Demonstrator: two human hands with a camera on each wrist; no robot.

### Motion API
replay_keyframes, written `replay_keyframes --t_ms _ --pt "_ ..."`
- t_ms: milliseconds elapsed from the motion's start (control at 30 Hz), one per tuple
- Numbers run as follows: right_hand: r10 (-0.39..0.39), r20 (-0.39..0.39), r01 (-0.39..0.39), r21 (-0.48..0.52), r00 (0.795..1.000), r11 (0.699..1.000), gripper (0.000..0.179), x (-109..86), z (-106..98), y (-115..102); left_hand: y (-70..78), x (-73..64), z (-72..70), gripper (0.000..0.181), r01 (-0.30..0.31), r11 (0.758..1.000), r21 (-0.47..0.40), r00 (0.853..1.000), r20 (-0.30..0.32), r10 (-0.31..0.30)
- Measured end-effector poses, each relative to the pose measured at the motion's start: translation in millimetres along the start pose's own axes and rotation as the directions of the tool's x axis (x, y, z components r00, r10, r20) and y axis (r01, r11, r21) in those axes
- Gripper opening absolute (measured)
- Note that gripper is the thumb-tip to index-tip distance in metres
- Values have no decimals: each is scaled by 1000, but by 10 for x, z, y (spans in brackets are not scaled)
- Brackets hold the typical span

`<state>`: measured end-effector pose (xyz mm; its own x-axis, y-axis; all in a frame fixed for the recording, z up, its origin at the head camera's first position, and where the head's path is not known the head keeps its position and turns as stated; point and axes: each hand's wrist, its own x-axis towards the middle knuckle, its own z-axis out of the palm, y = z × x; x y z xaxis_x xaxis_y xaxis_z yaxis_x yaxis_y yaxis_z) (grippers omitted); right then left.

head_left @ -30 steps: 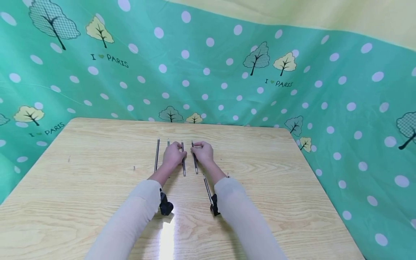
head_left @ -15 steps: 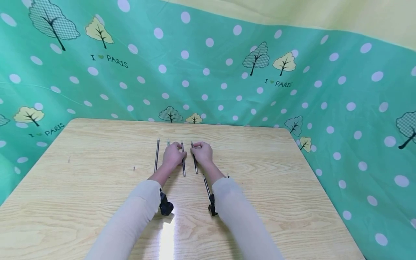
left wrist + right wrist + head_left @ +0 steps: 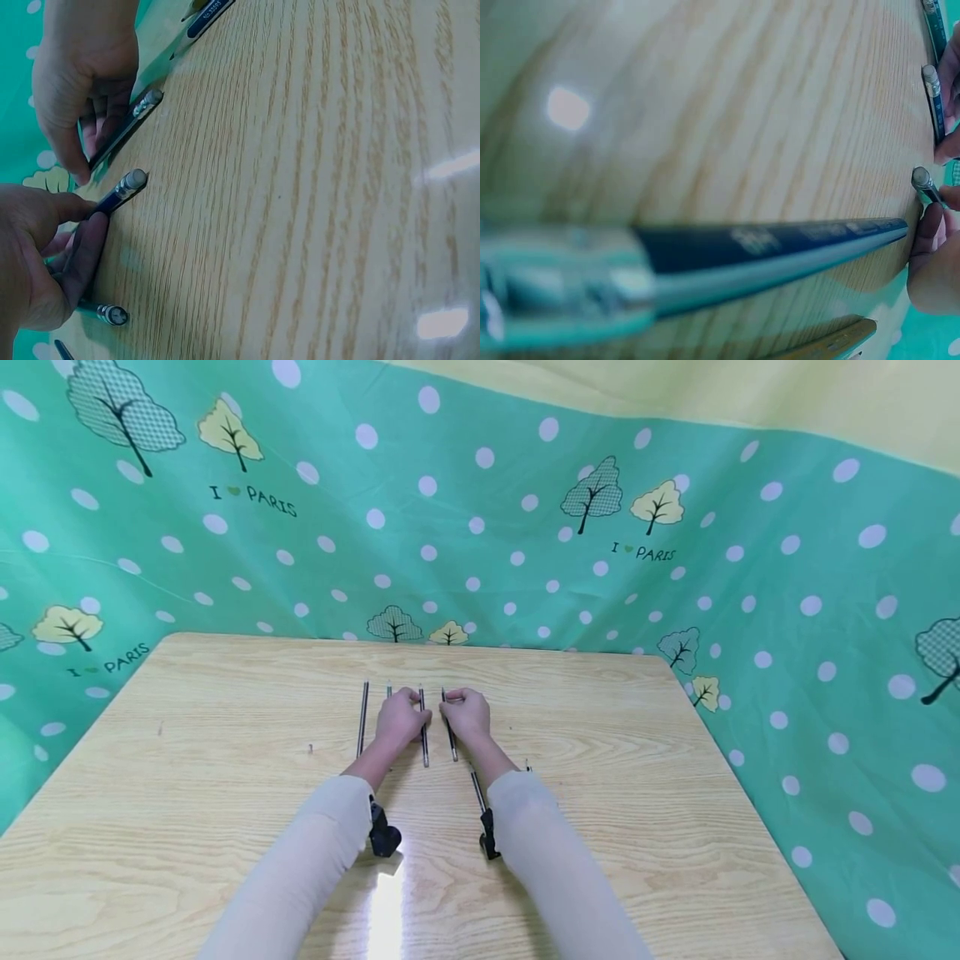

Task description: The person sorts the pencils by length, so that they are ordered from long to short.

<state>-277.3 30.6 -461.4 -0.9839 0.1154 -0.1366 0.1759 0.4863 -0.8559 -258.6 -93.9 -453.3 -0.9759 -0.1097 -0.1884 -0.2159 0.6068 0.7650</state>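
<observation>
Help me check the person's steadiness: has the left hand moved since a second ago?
No. In the head view, the left hand shows no visible shift against the table's far edge.

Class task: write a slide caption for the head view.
Left grip holds a dark pencil, right grip a second dark pencil, at a wood-grain table with other pencils nearby.

The left arm in an off-white long sleeve and the matching right arm slant inward toward the far edge of the pale wood-grain table. The bare left-hand grip and bare right-hand grip sit near each other, apart, backs upward, thumbs inward, fingers bent in a pinch. Skin shows beyond both cuffs.
</observation>
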Motion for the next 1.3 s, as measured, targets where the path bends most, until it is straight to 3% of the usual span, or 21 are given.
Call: replay_keyframes --t_ms 867,1300 --pt "-28 -15 28 -34 999 999 21 -21 -4 2 9 -5 3 40 1 1000 0 1000 3 -1" --pt "1 6 -1 -5 1000 1000 21 3 -64 -12 12 -13 4 41 -1 1000 5 1000 3 1"
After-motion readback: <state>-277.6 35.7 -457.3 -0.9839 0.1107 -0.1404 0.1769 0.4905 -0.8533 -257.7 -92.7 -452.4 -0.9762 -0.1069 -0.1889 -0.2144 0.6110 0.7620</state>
